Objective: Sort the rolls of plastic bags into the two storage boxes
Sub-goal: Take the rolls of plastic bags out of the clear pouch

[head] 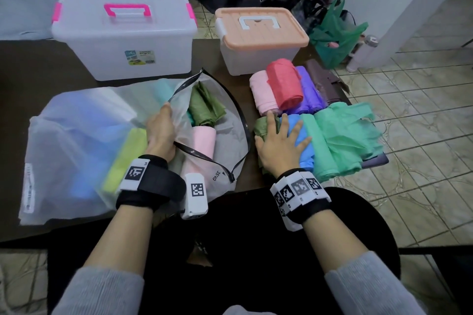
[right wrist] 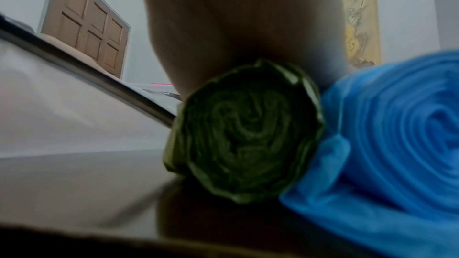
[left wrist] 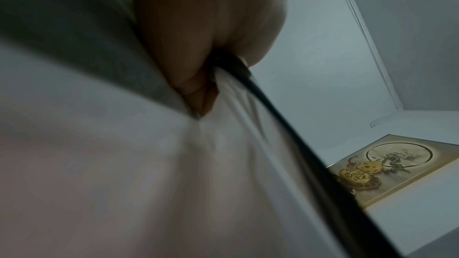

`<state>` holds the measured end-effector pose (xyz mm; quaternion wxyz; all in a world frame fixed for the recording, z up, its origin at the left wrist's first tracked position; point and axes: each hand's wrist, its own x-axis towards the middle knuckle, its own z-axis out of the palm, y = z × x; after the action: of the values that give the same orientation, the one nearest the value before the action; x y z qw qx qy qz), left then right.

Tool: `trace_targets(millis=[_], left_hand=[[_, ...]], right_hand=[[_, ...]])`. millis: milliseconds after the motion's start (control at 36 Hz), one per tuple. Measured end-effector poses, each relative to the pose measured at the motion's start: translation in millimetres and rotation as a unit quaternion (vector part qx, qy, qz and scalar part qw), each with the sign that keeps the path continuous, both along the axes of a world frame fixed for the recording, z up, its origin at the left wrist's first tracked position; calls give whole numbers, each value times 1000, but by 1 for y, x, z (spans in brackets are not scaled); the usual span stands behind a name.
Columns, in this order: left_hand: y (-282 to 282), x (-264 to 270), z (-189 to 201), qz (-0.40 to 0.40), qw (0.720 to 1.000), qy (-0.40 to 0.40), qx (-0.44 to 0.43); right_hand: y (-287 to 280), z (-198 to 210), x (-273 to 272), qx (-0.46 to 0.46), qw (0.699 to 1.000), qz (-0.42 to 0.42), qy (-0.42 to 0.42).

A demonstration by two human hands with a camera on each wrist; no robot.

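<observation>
A clear box with pink handle (head: 122, 33) and a peach-lidded box (head: 258, 33) stand shut at the back of the table. My left hand (head: 163, 120) pinches the black zipper edge of a frosted zip bag (head: 76, 148), and the left wrist view shows the fingers (left wrist: 196, 85) curled on that edge (left wrist: 298, 144). An olive roll (head: 204, 105), a pink roll (head: 202, 143) and other rolls lie in the bag. My right hand (head: 284, 125) rests flat, fingers spread, on another olive roll (head: 261, 125) (right wrist: 243, 132) and a blue roll (head: 302, 140) (right wrist: 397, 134).
Pink (head: 263, 94), red (head: 284, 84), purple (head: 309, 92) and mint green (head: 332, 140) rolls are piled at the table's right edge. A green carrier bag (head: 335, 33) and a bottle (head: 363, 54) stand on the tiled floor beyond. Dark bags sit behind the boxes.
</observation>
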<state>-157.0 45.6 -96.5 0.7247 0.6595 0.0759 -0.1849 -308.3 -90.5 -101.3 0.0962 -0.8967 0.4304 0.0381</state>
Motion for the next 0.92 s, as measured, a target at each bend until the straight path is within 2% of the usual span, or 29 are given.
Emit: trace_targets(millis=[194,250,306,361,444,556,667,778,917], left_hand=[[-1,4,4,15,1000,1,-4],[-2,7,9,30,999,-15,-1],[-2,11,14,53,998,-36,3],[-2,17,17,71,996,-51,8],[0,20,17,74,996,-42,12],[3,20,11,75,997,9,-12],[3,21,7,69,998,6,-13],[3,23,2,65,998,13,-7],[3,24,1,64,998,16,-18]], right_hand=[[-5,6,0,45,999,5,6],[-5,13,4,33,999,12,-3],[-2,23,12,-11,997,26,-65],[2,35,25,-19,985,41,-166],[7,44,56,79,961,102,-243],[16,47,97,244,941,115,-207],[24,38,125,293,939,119,-136],[24,21,139,286,949,110,-74],[19,16,139,260,950,142,-102]])
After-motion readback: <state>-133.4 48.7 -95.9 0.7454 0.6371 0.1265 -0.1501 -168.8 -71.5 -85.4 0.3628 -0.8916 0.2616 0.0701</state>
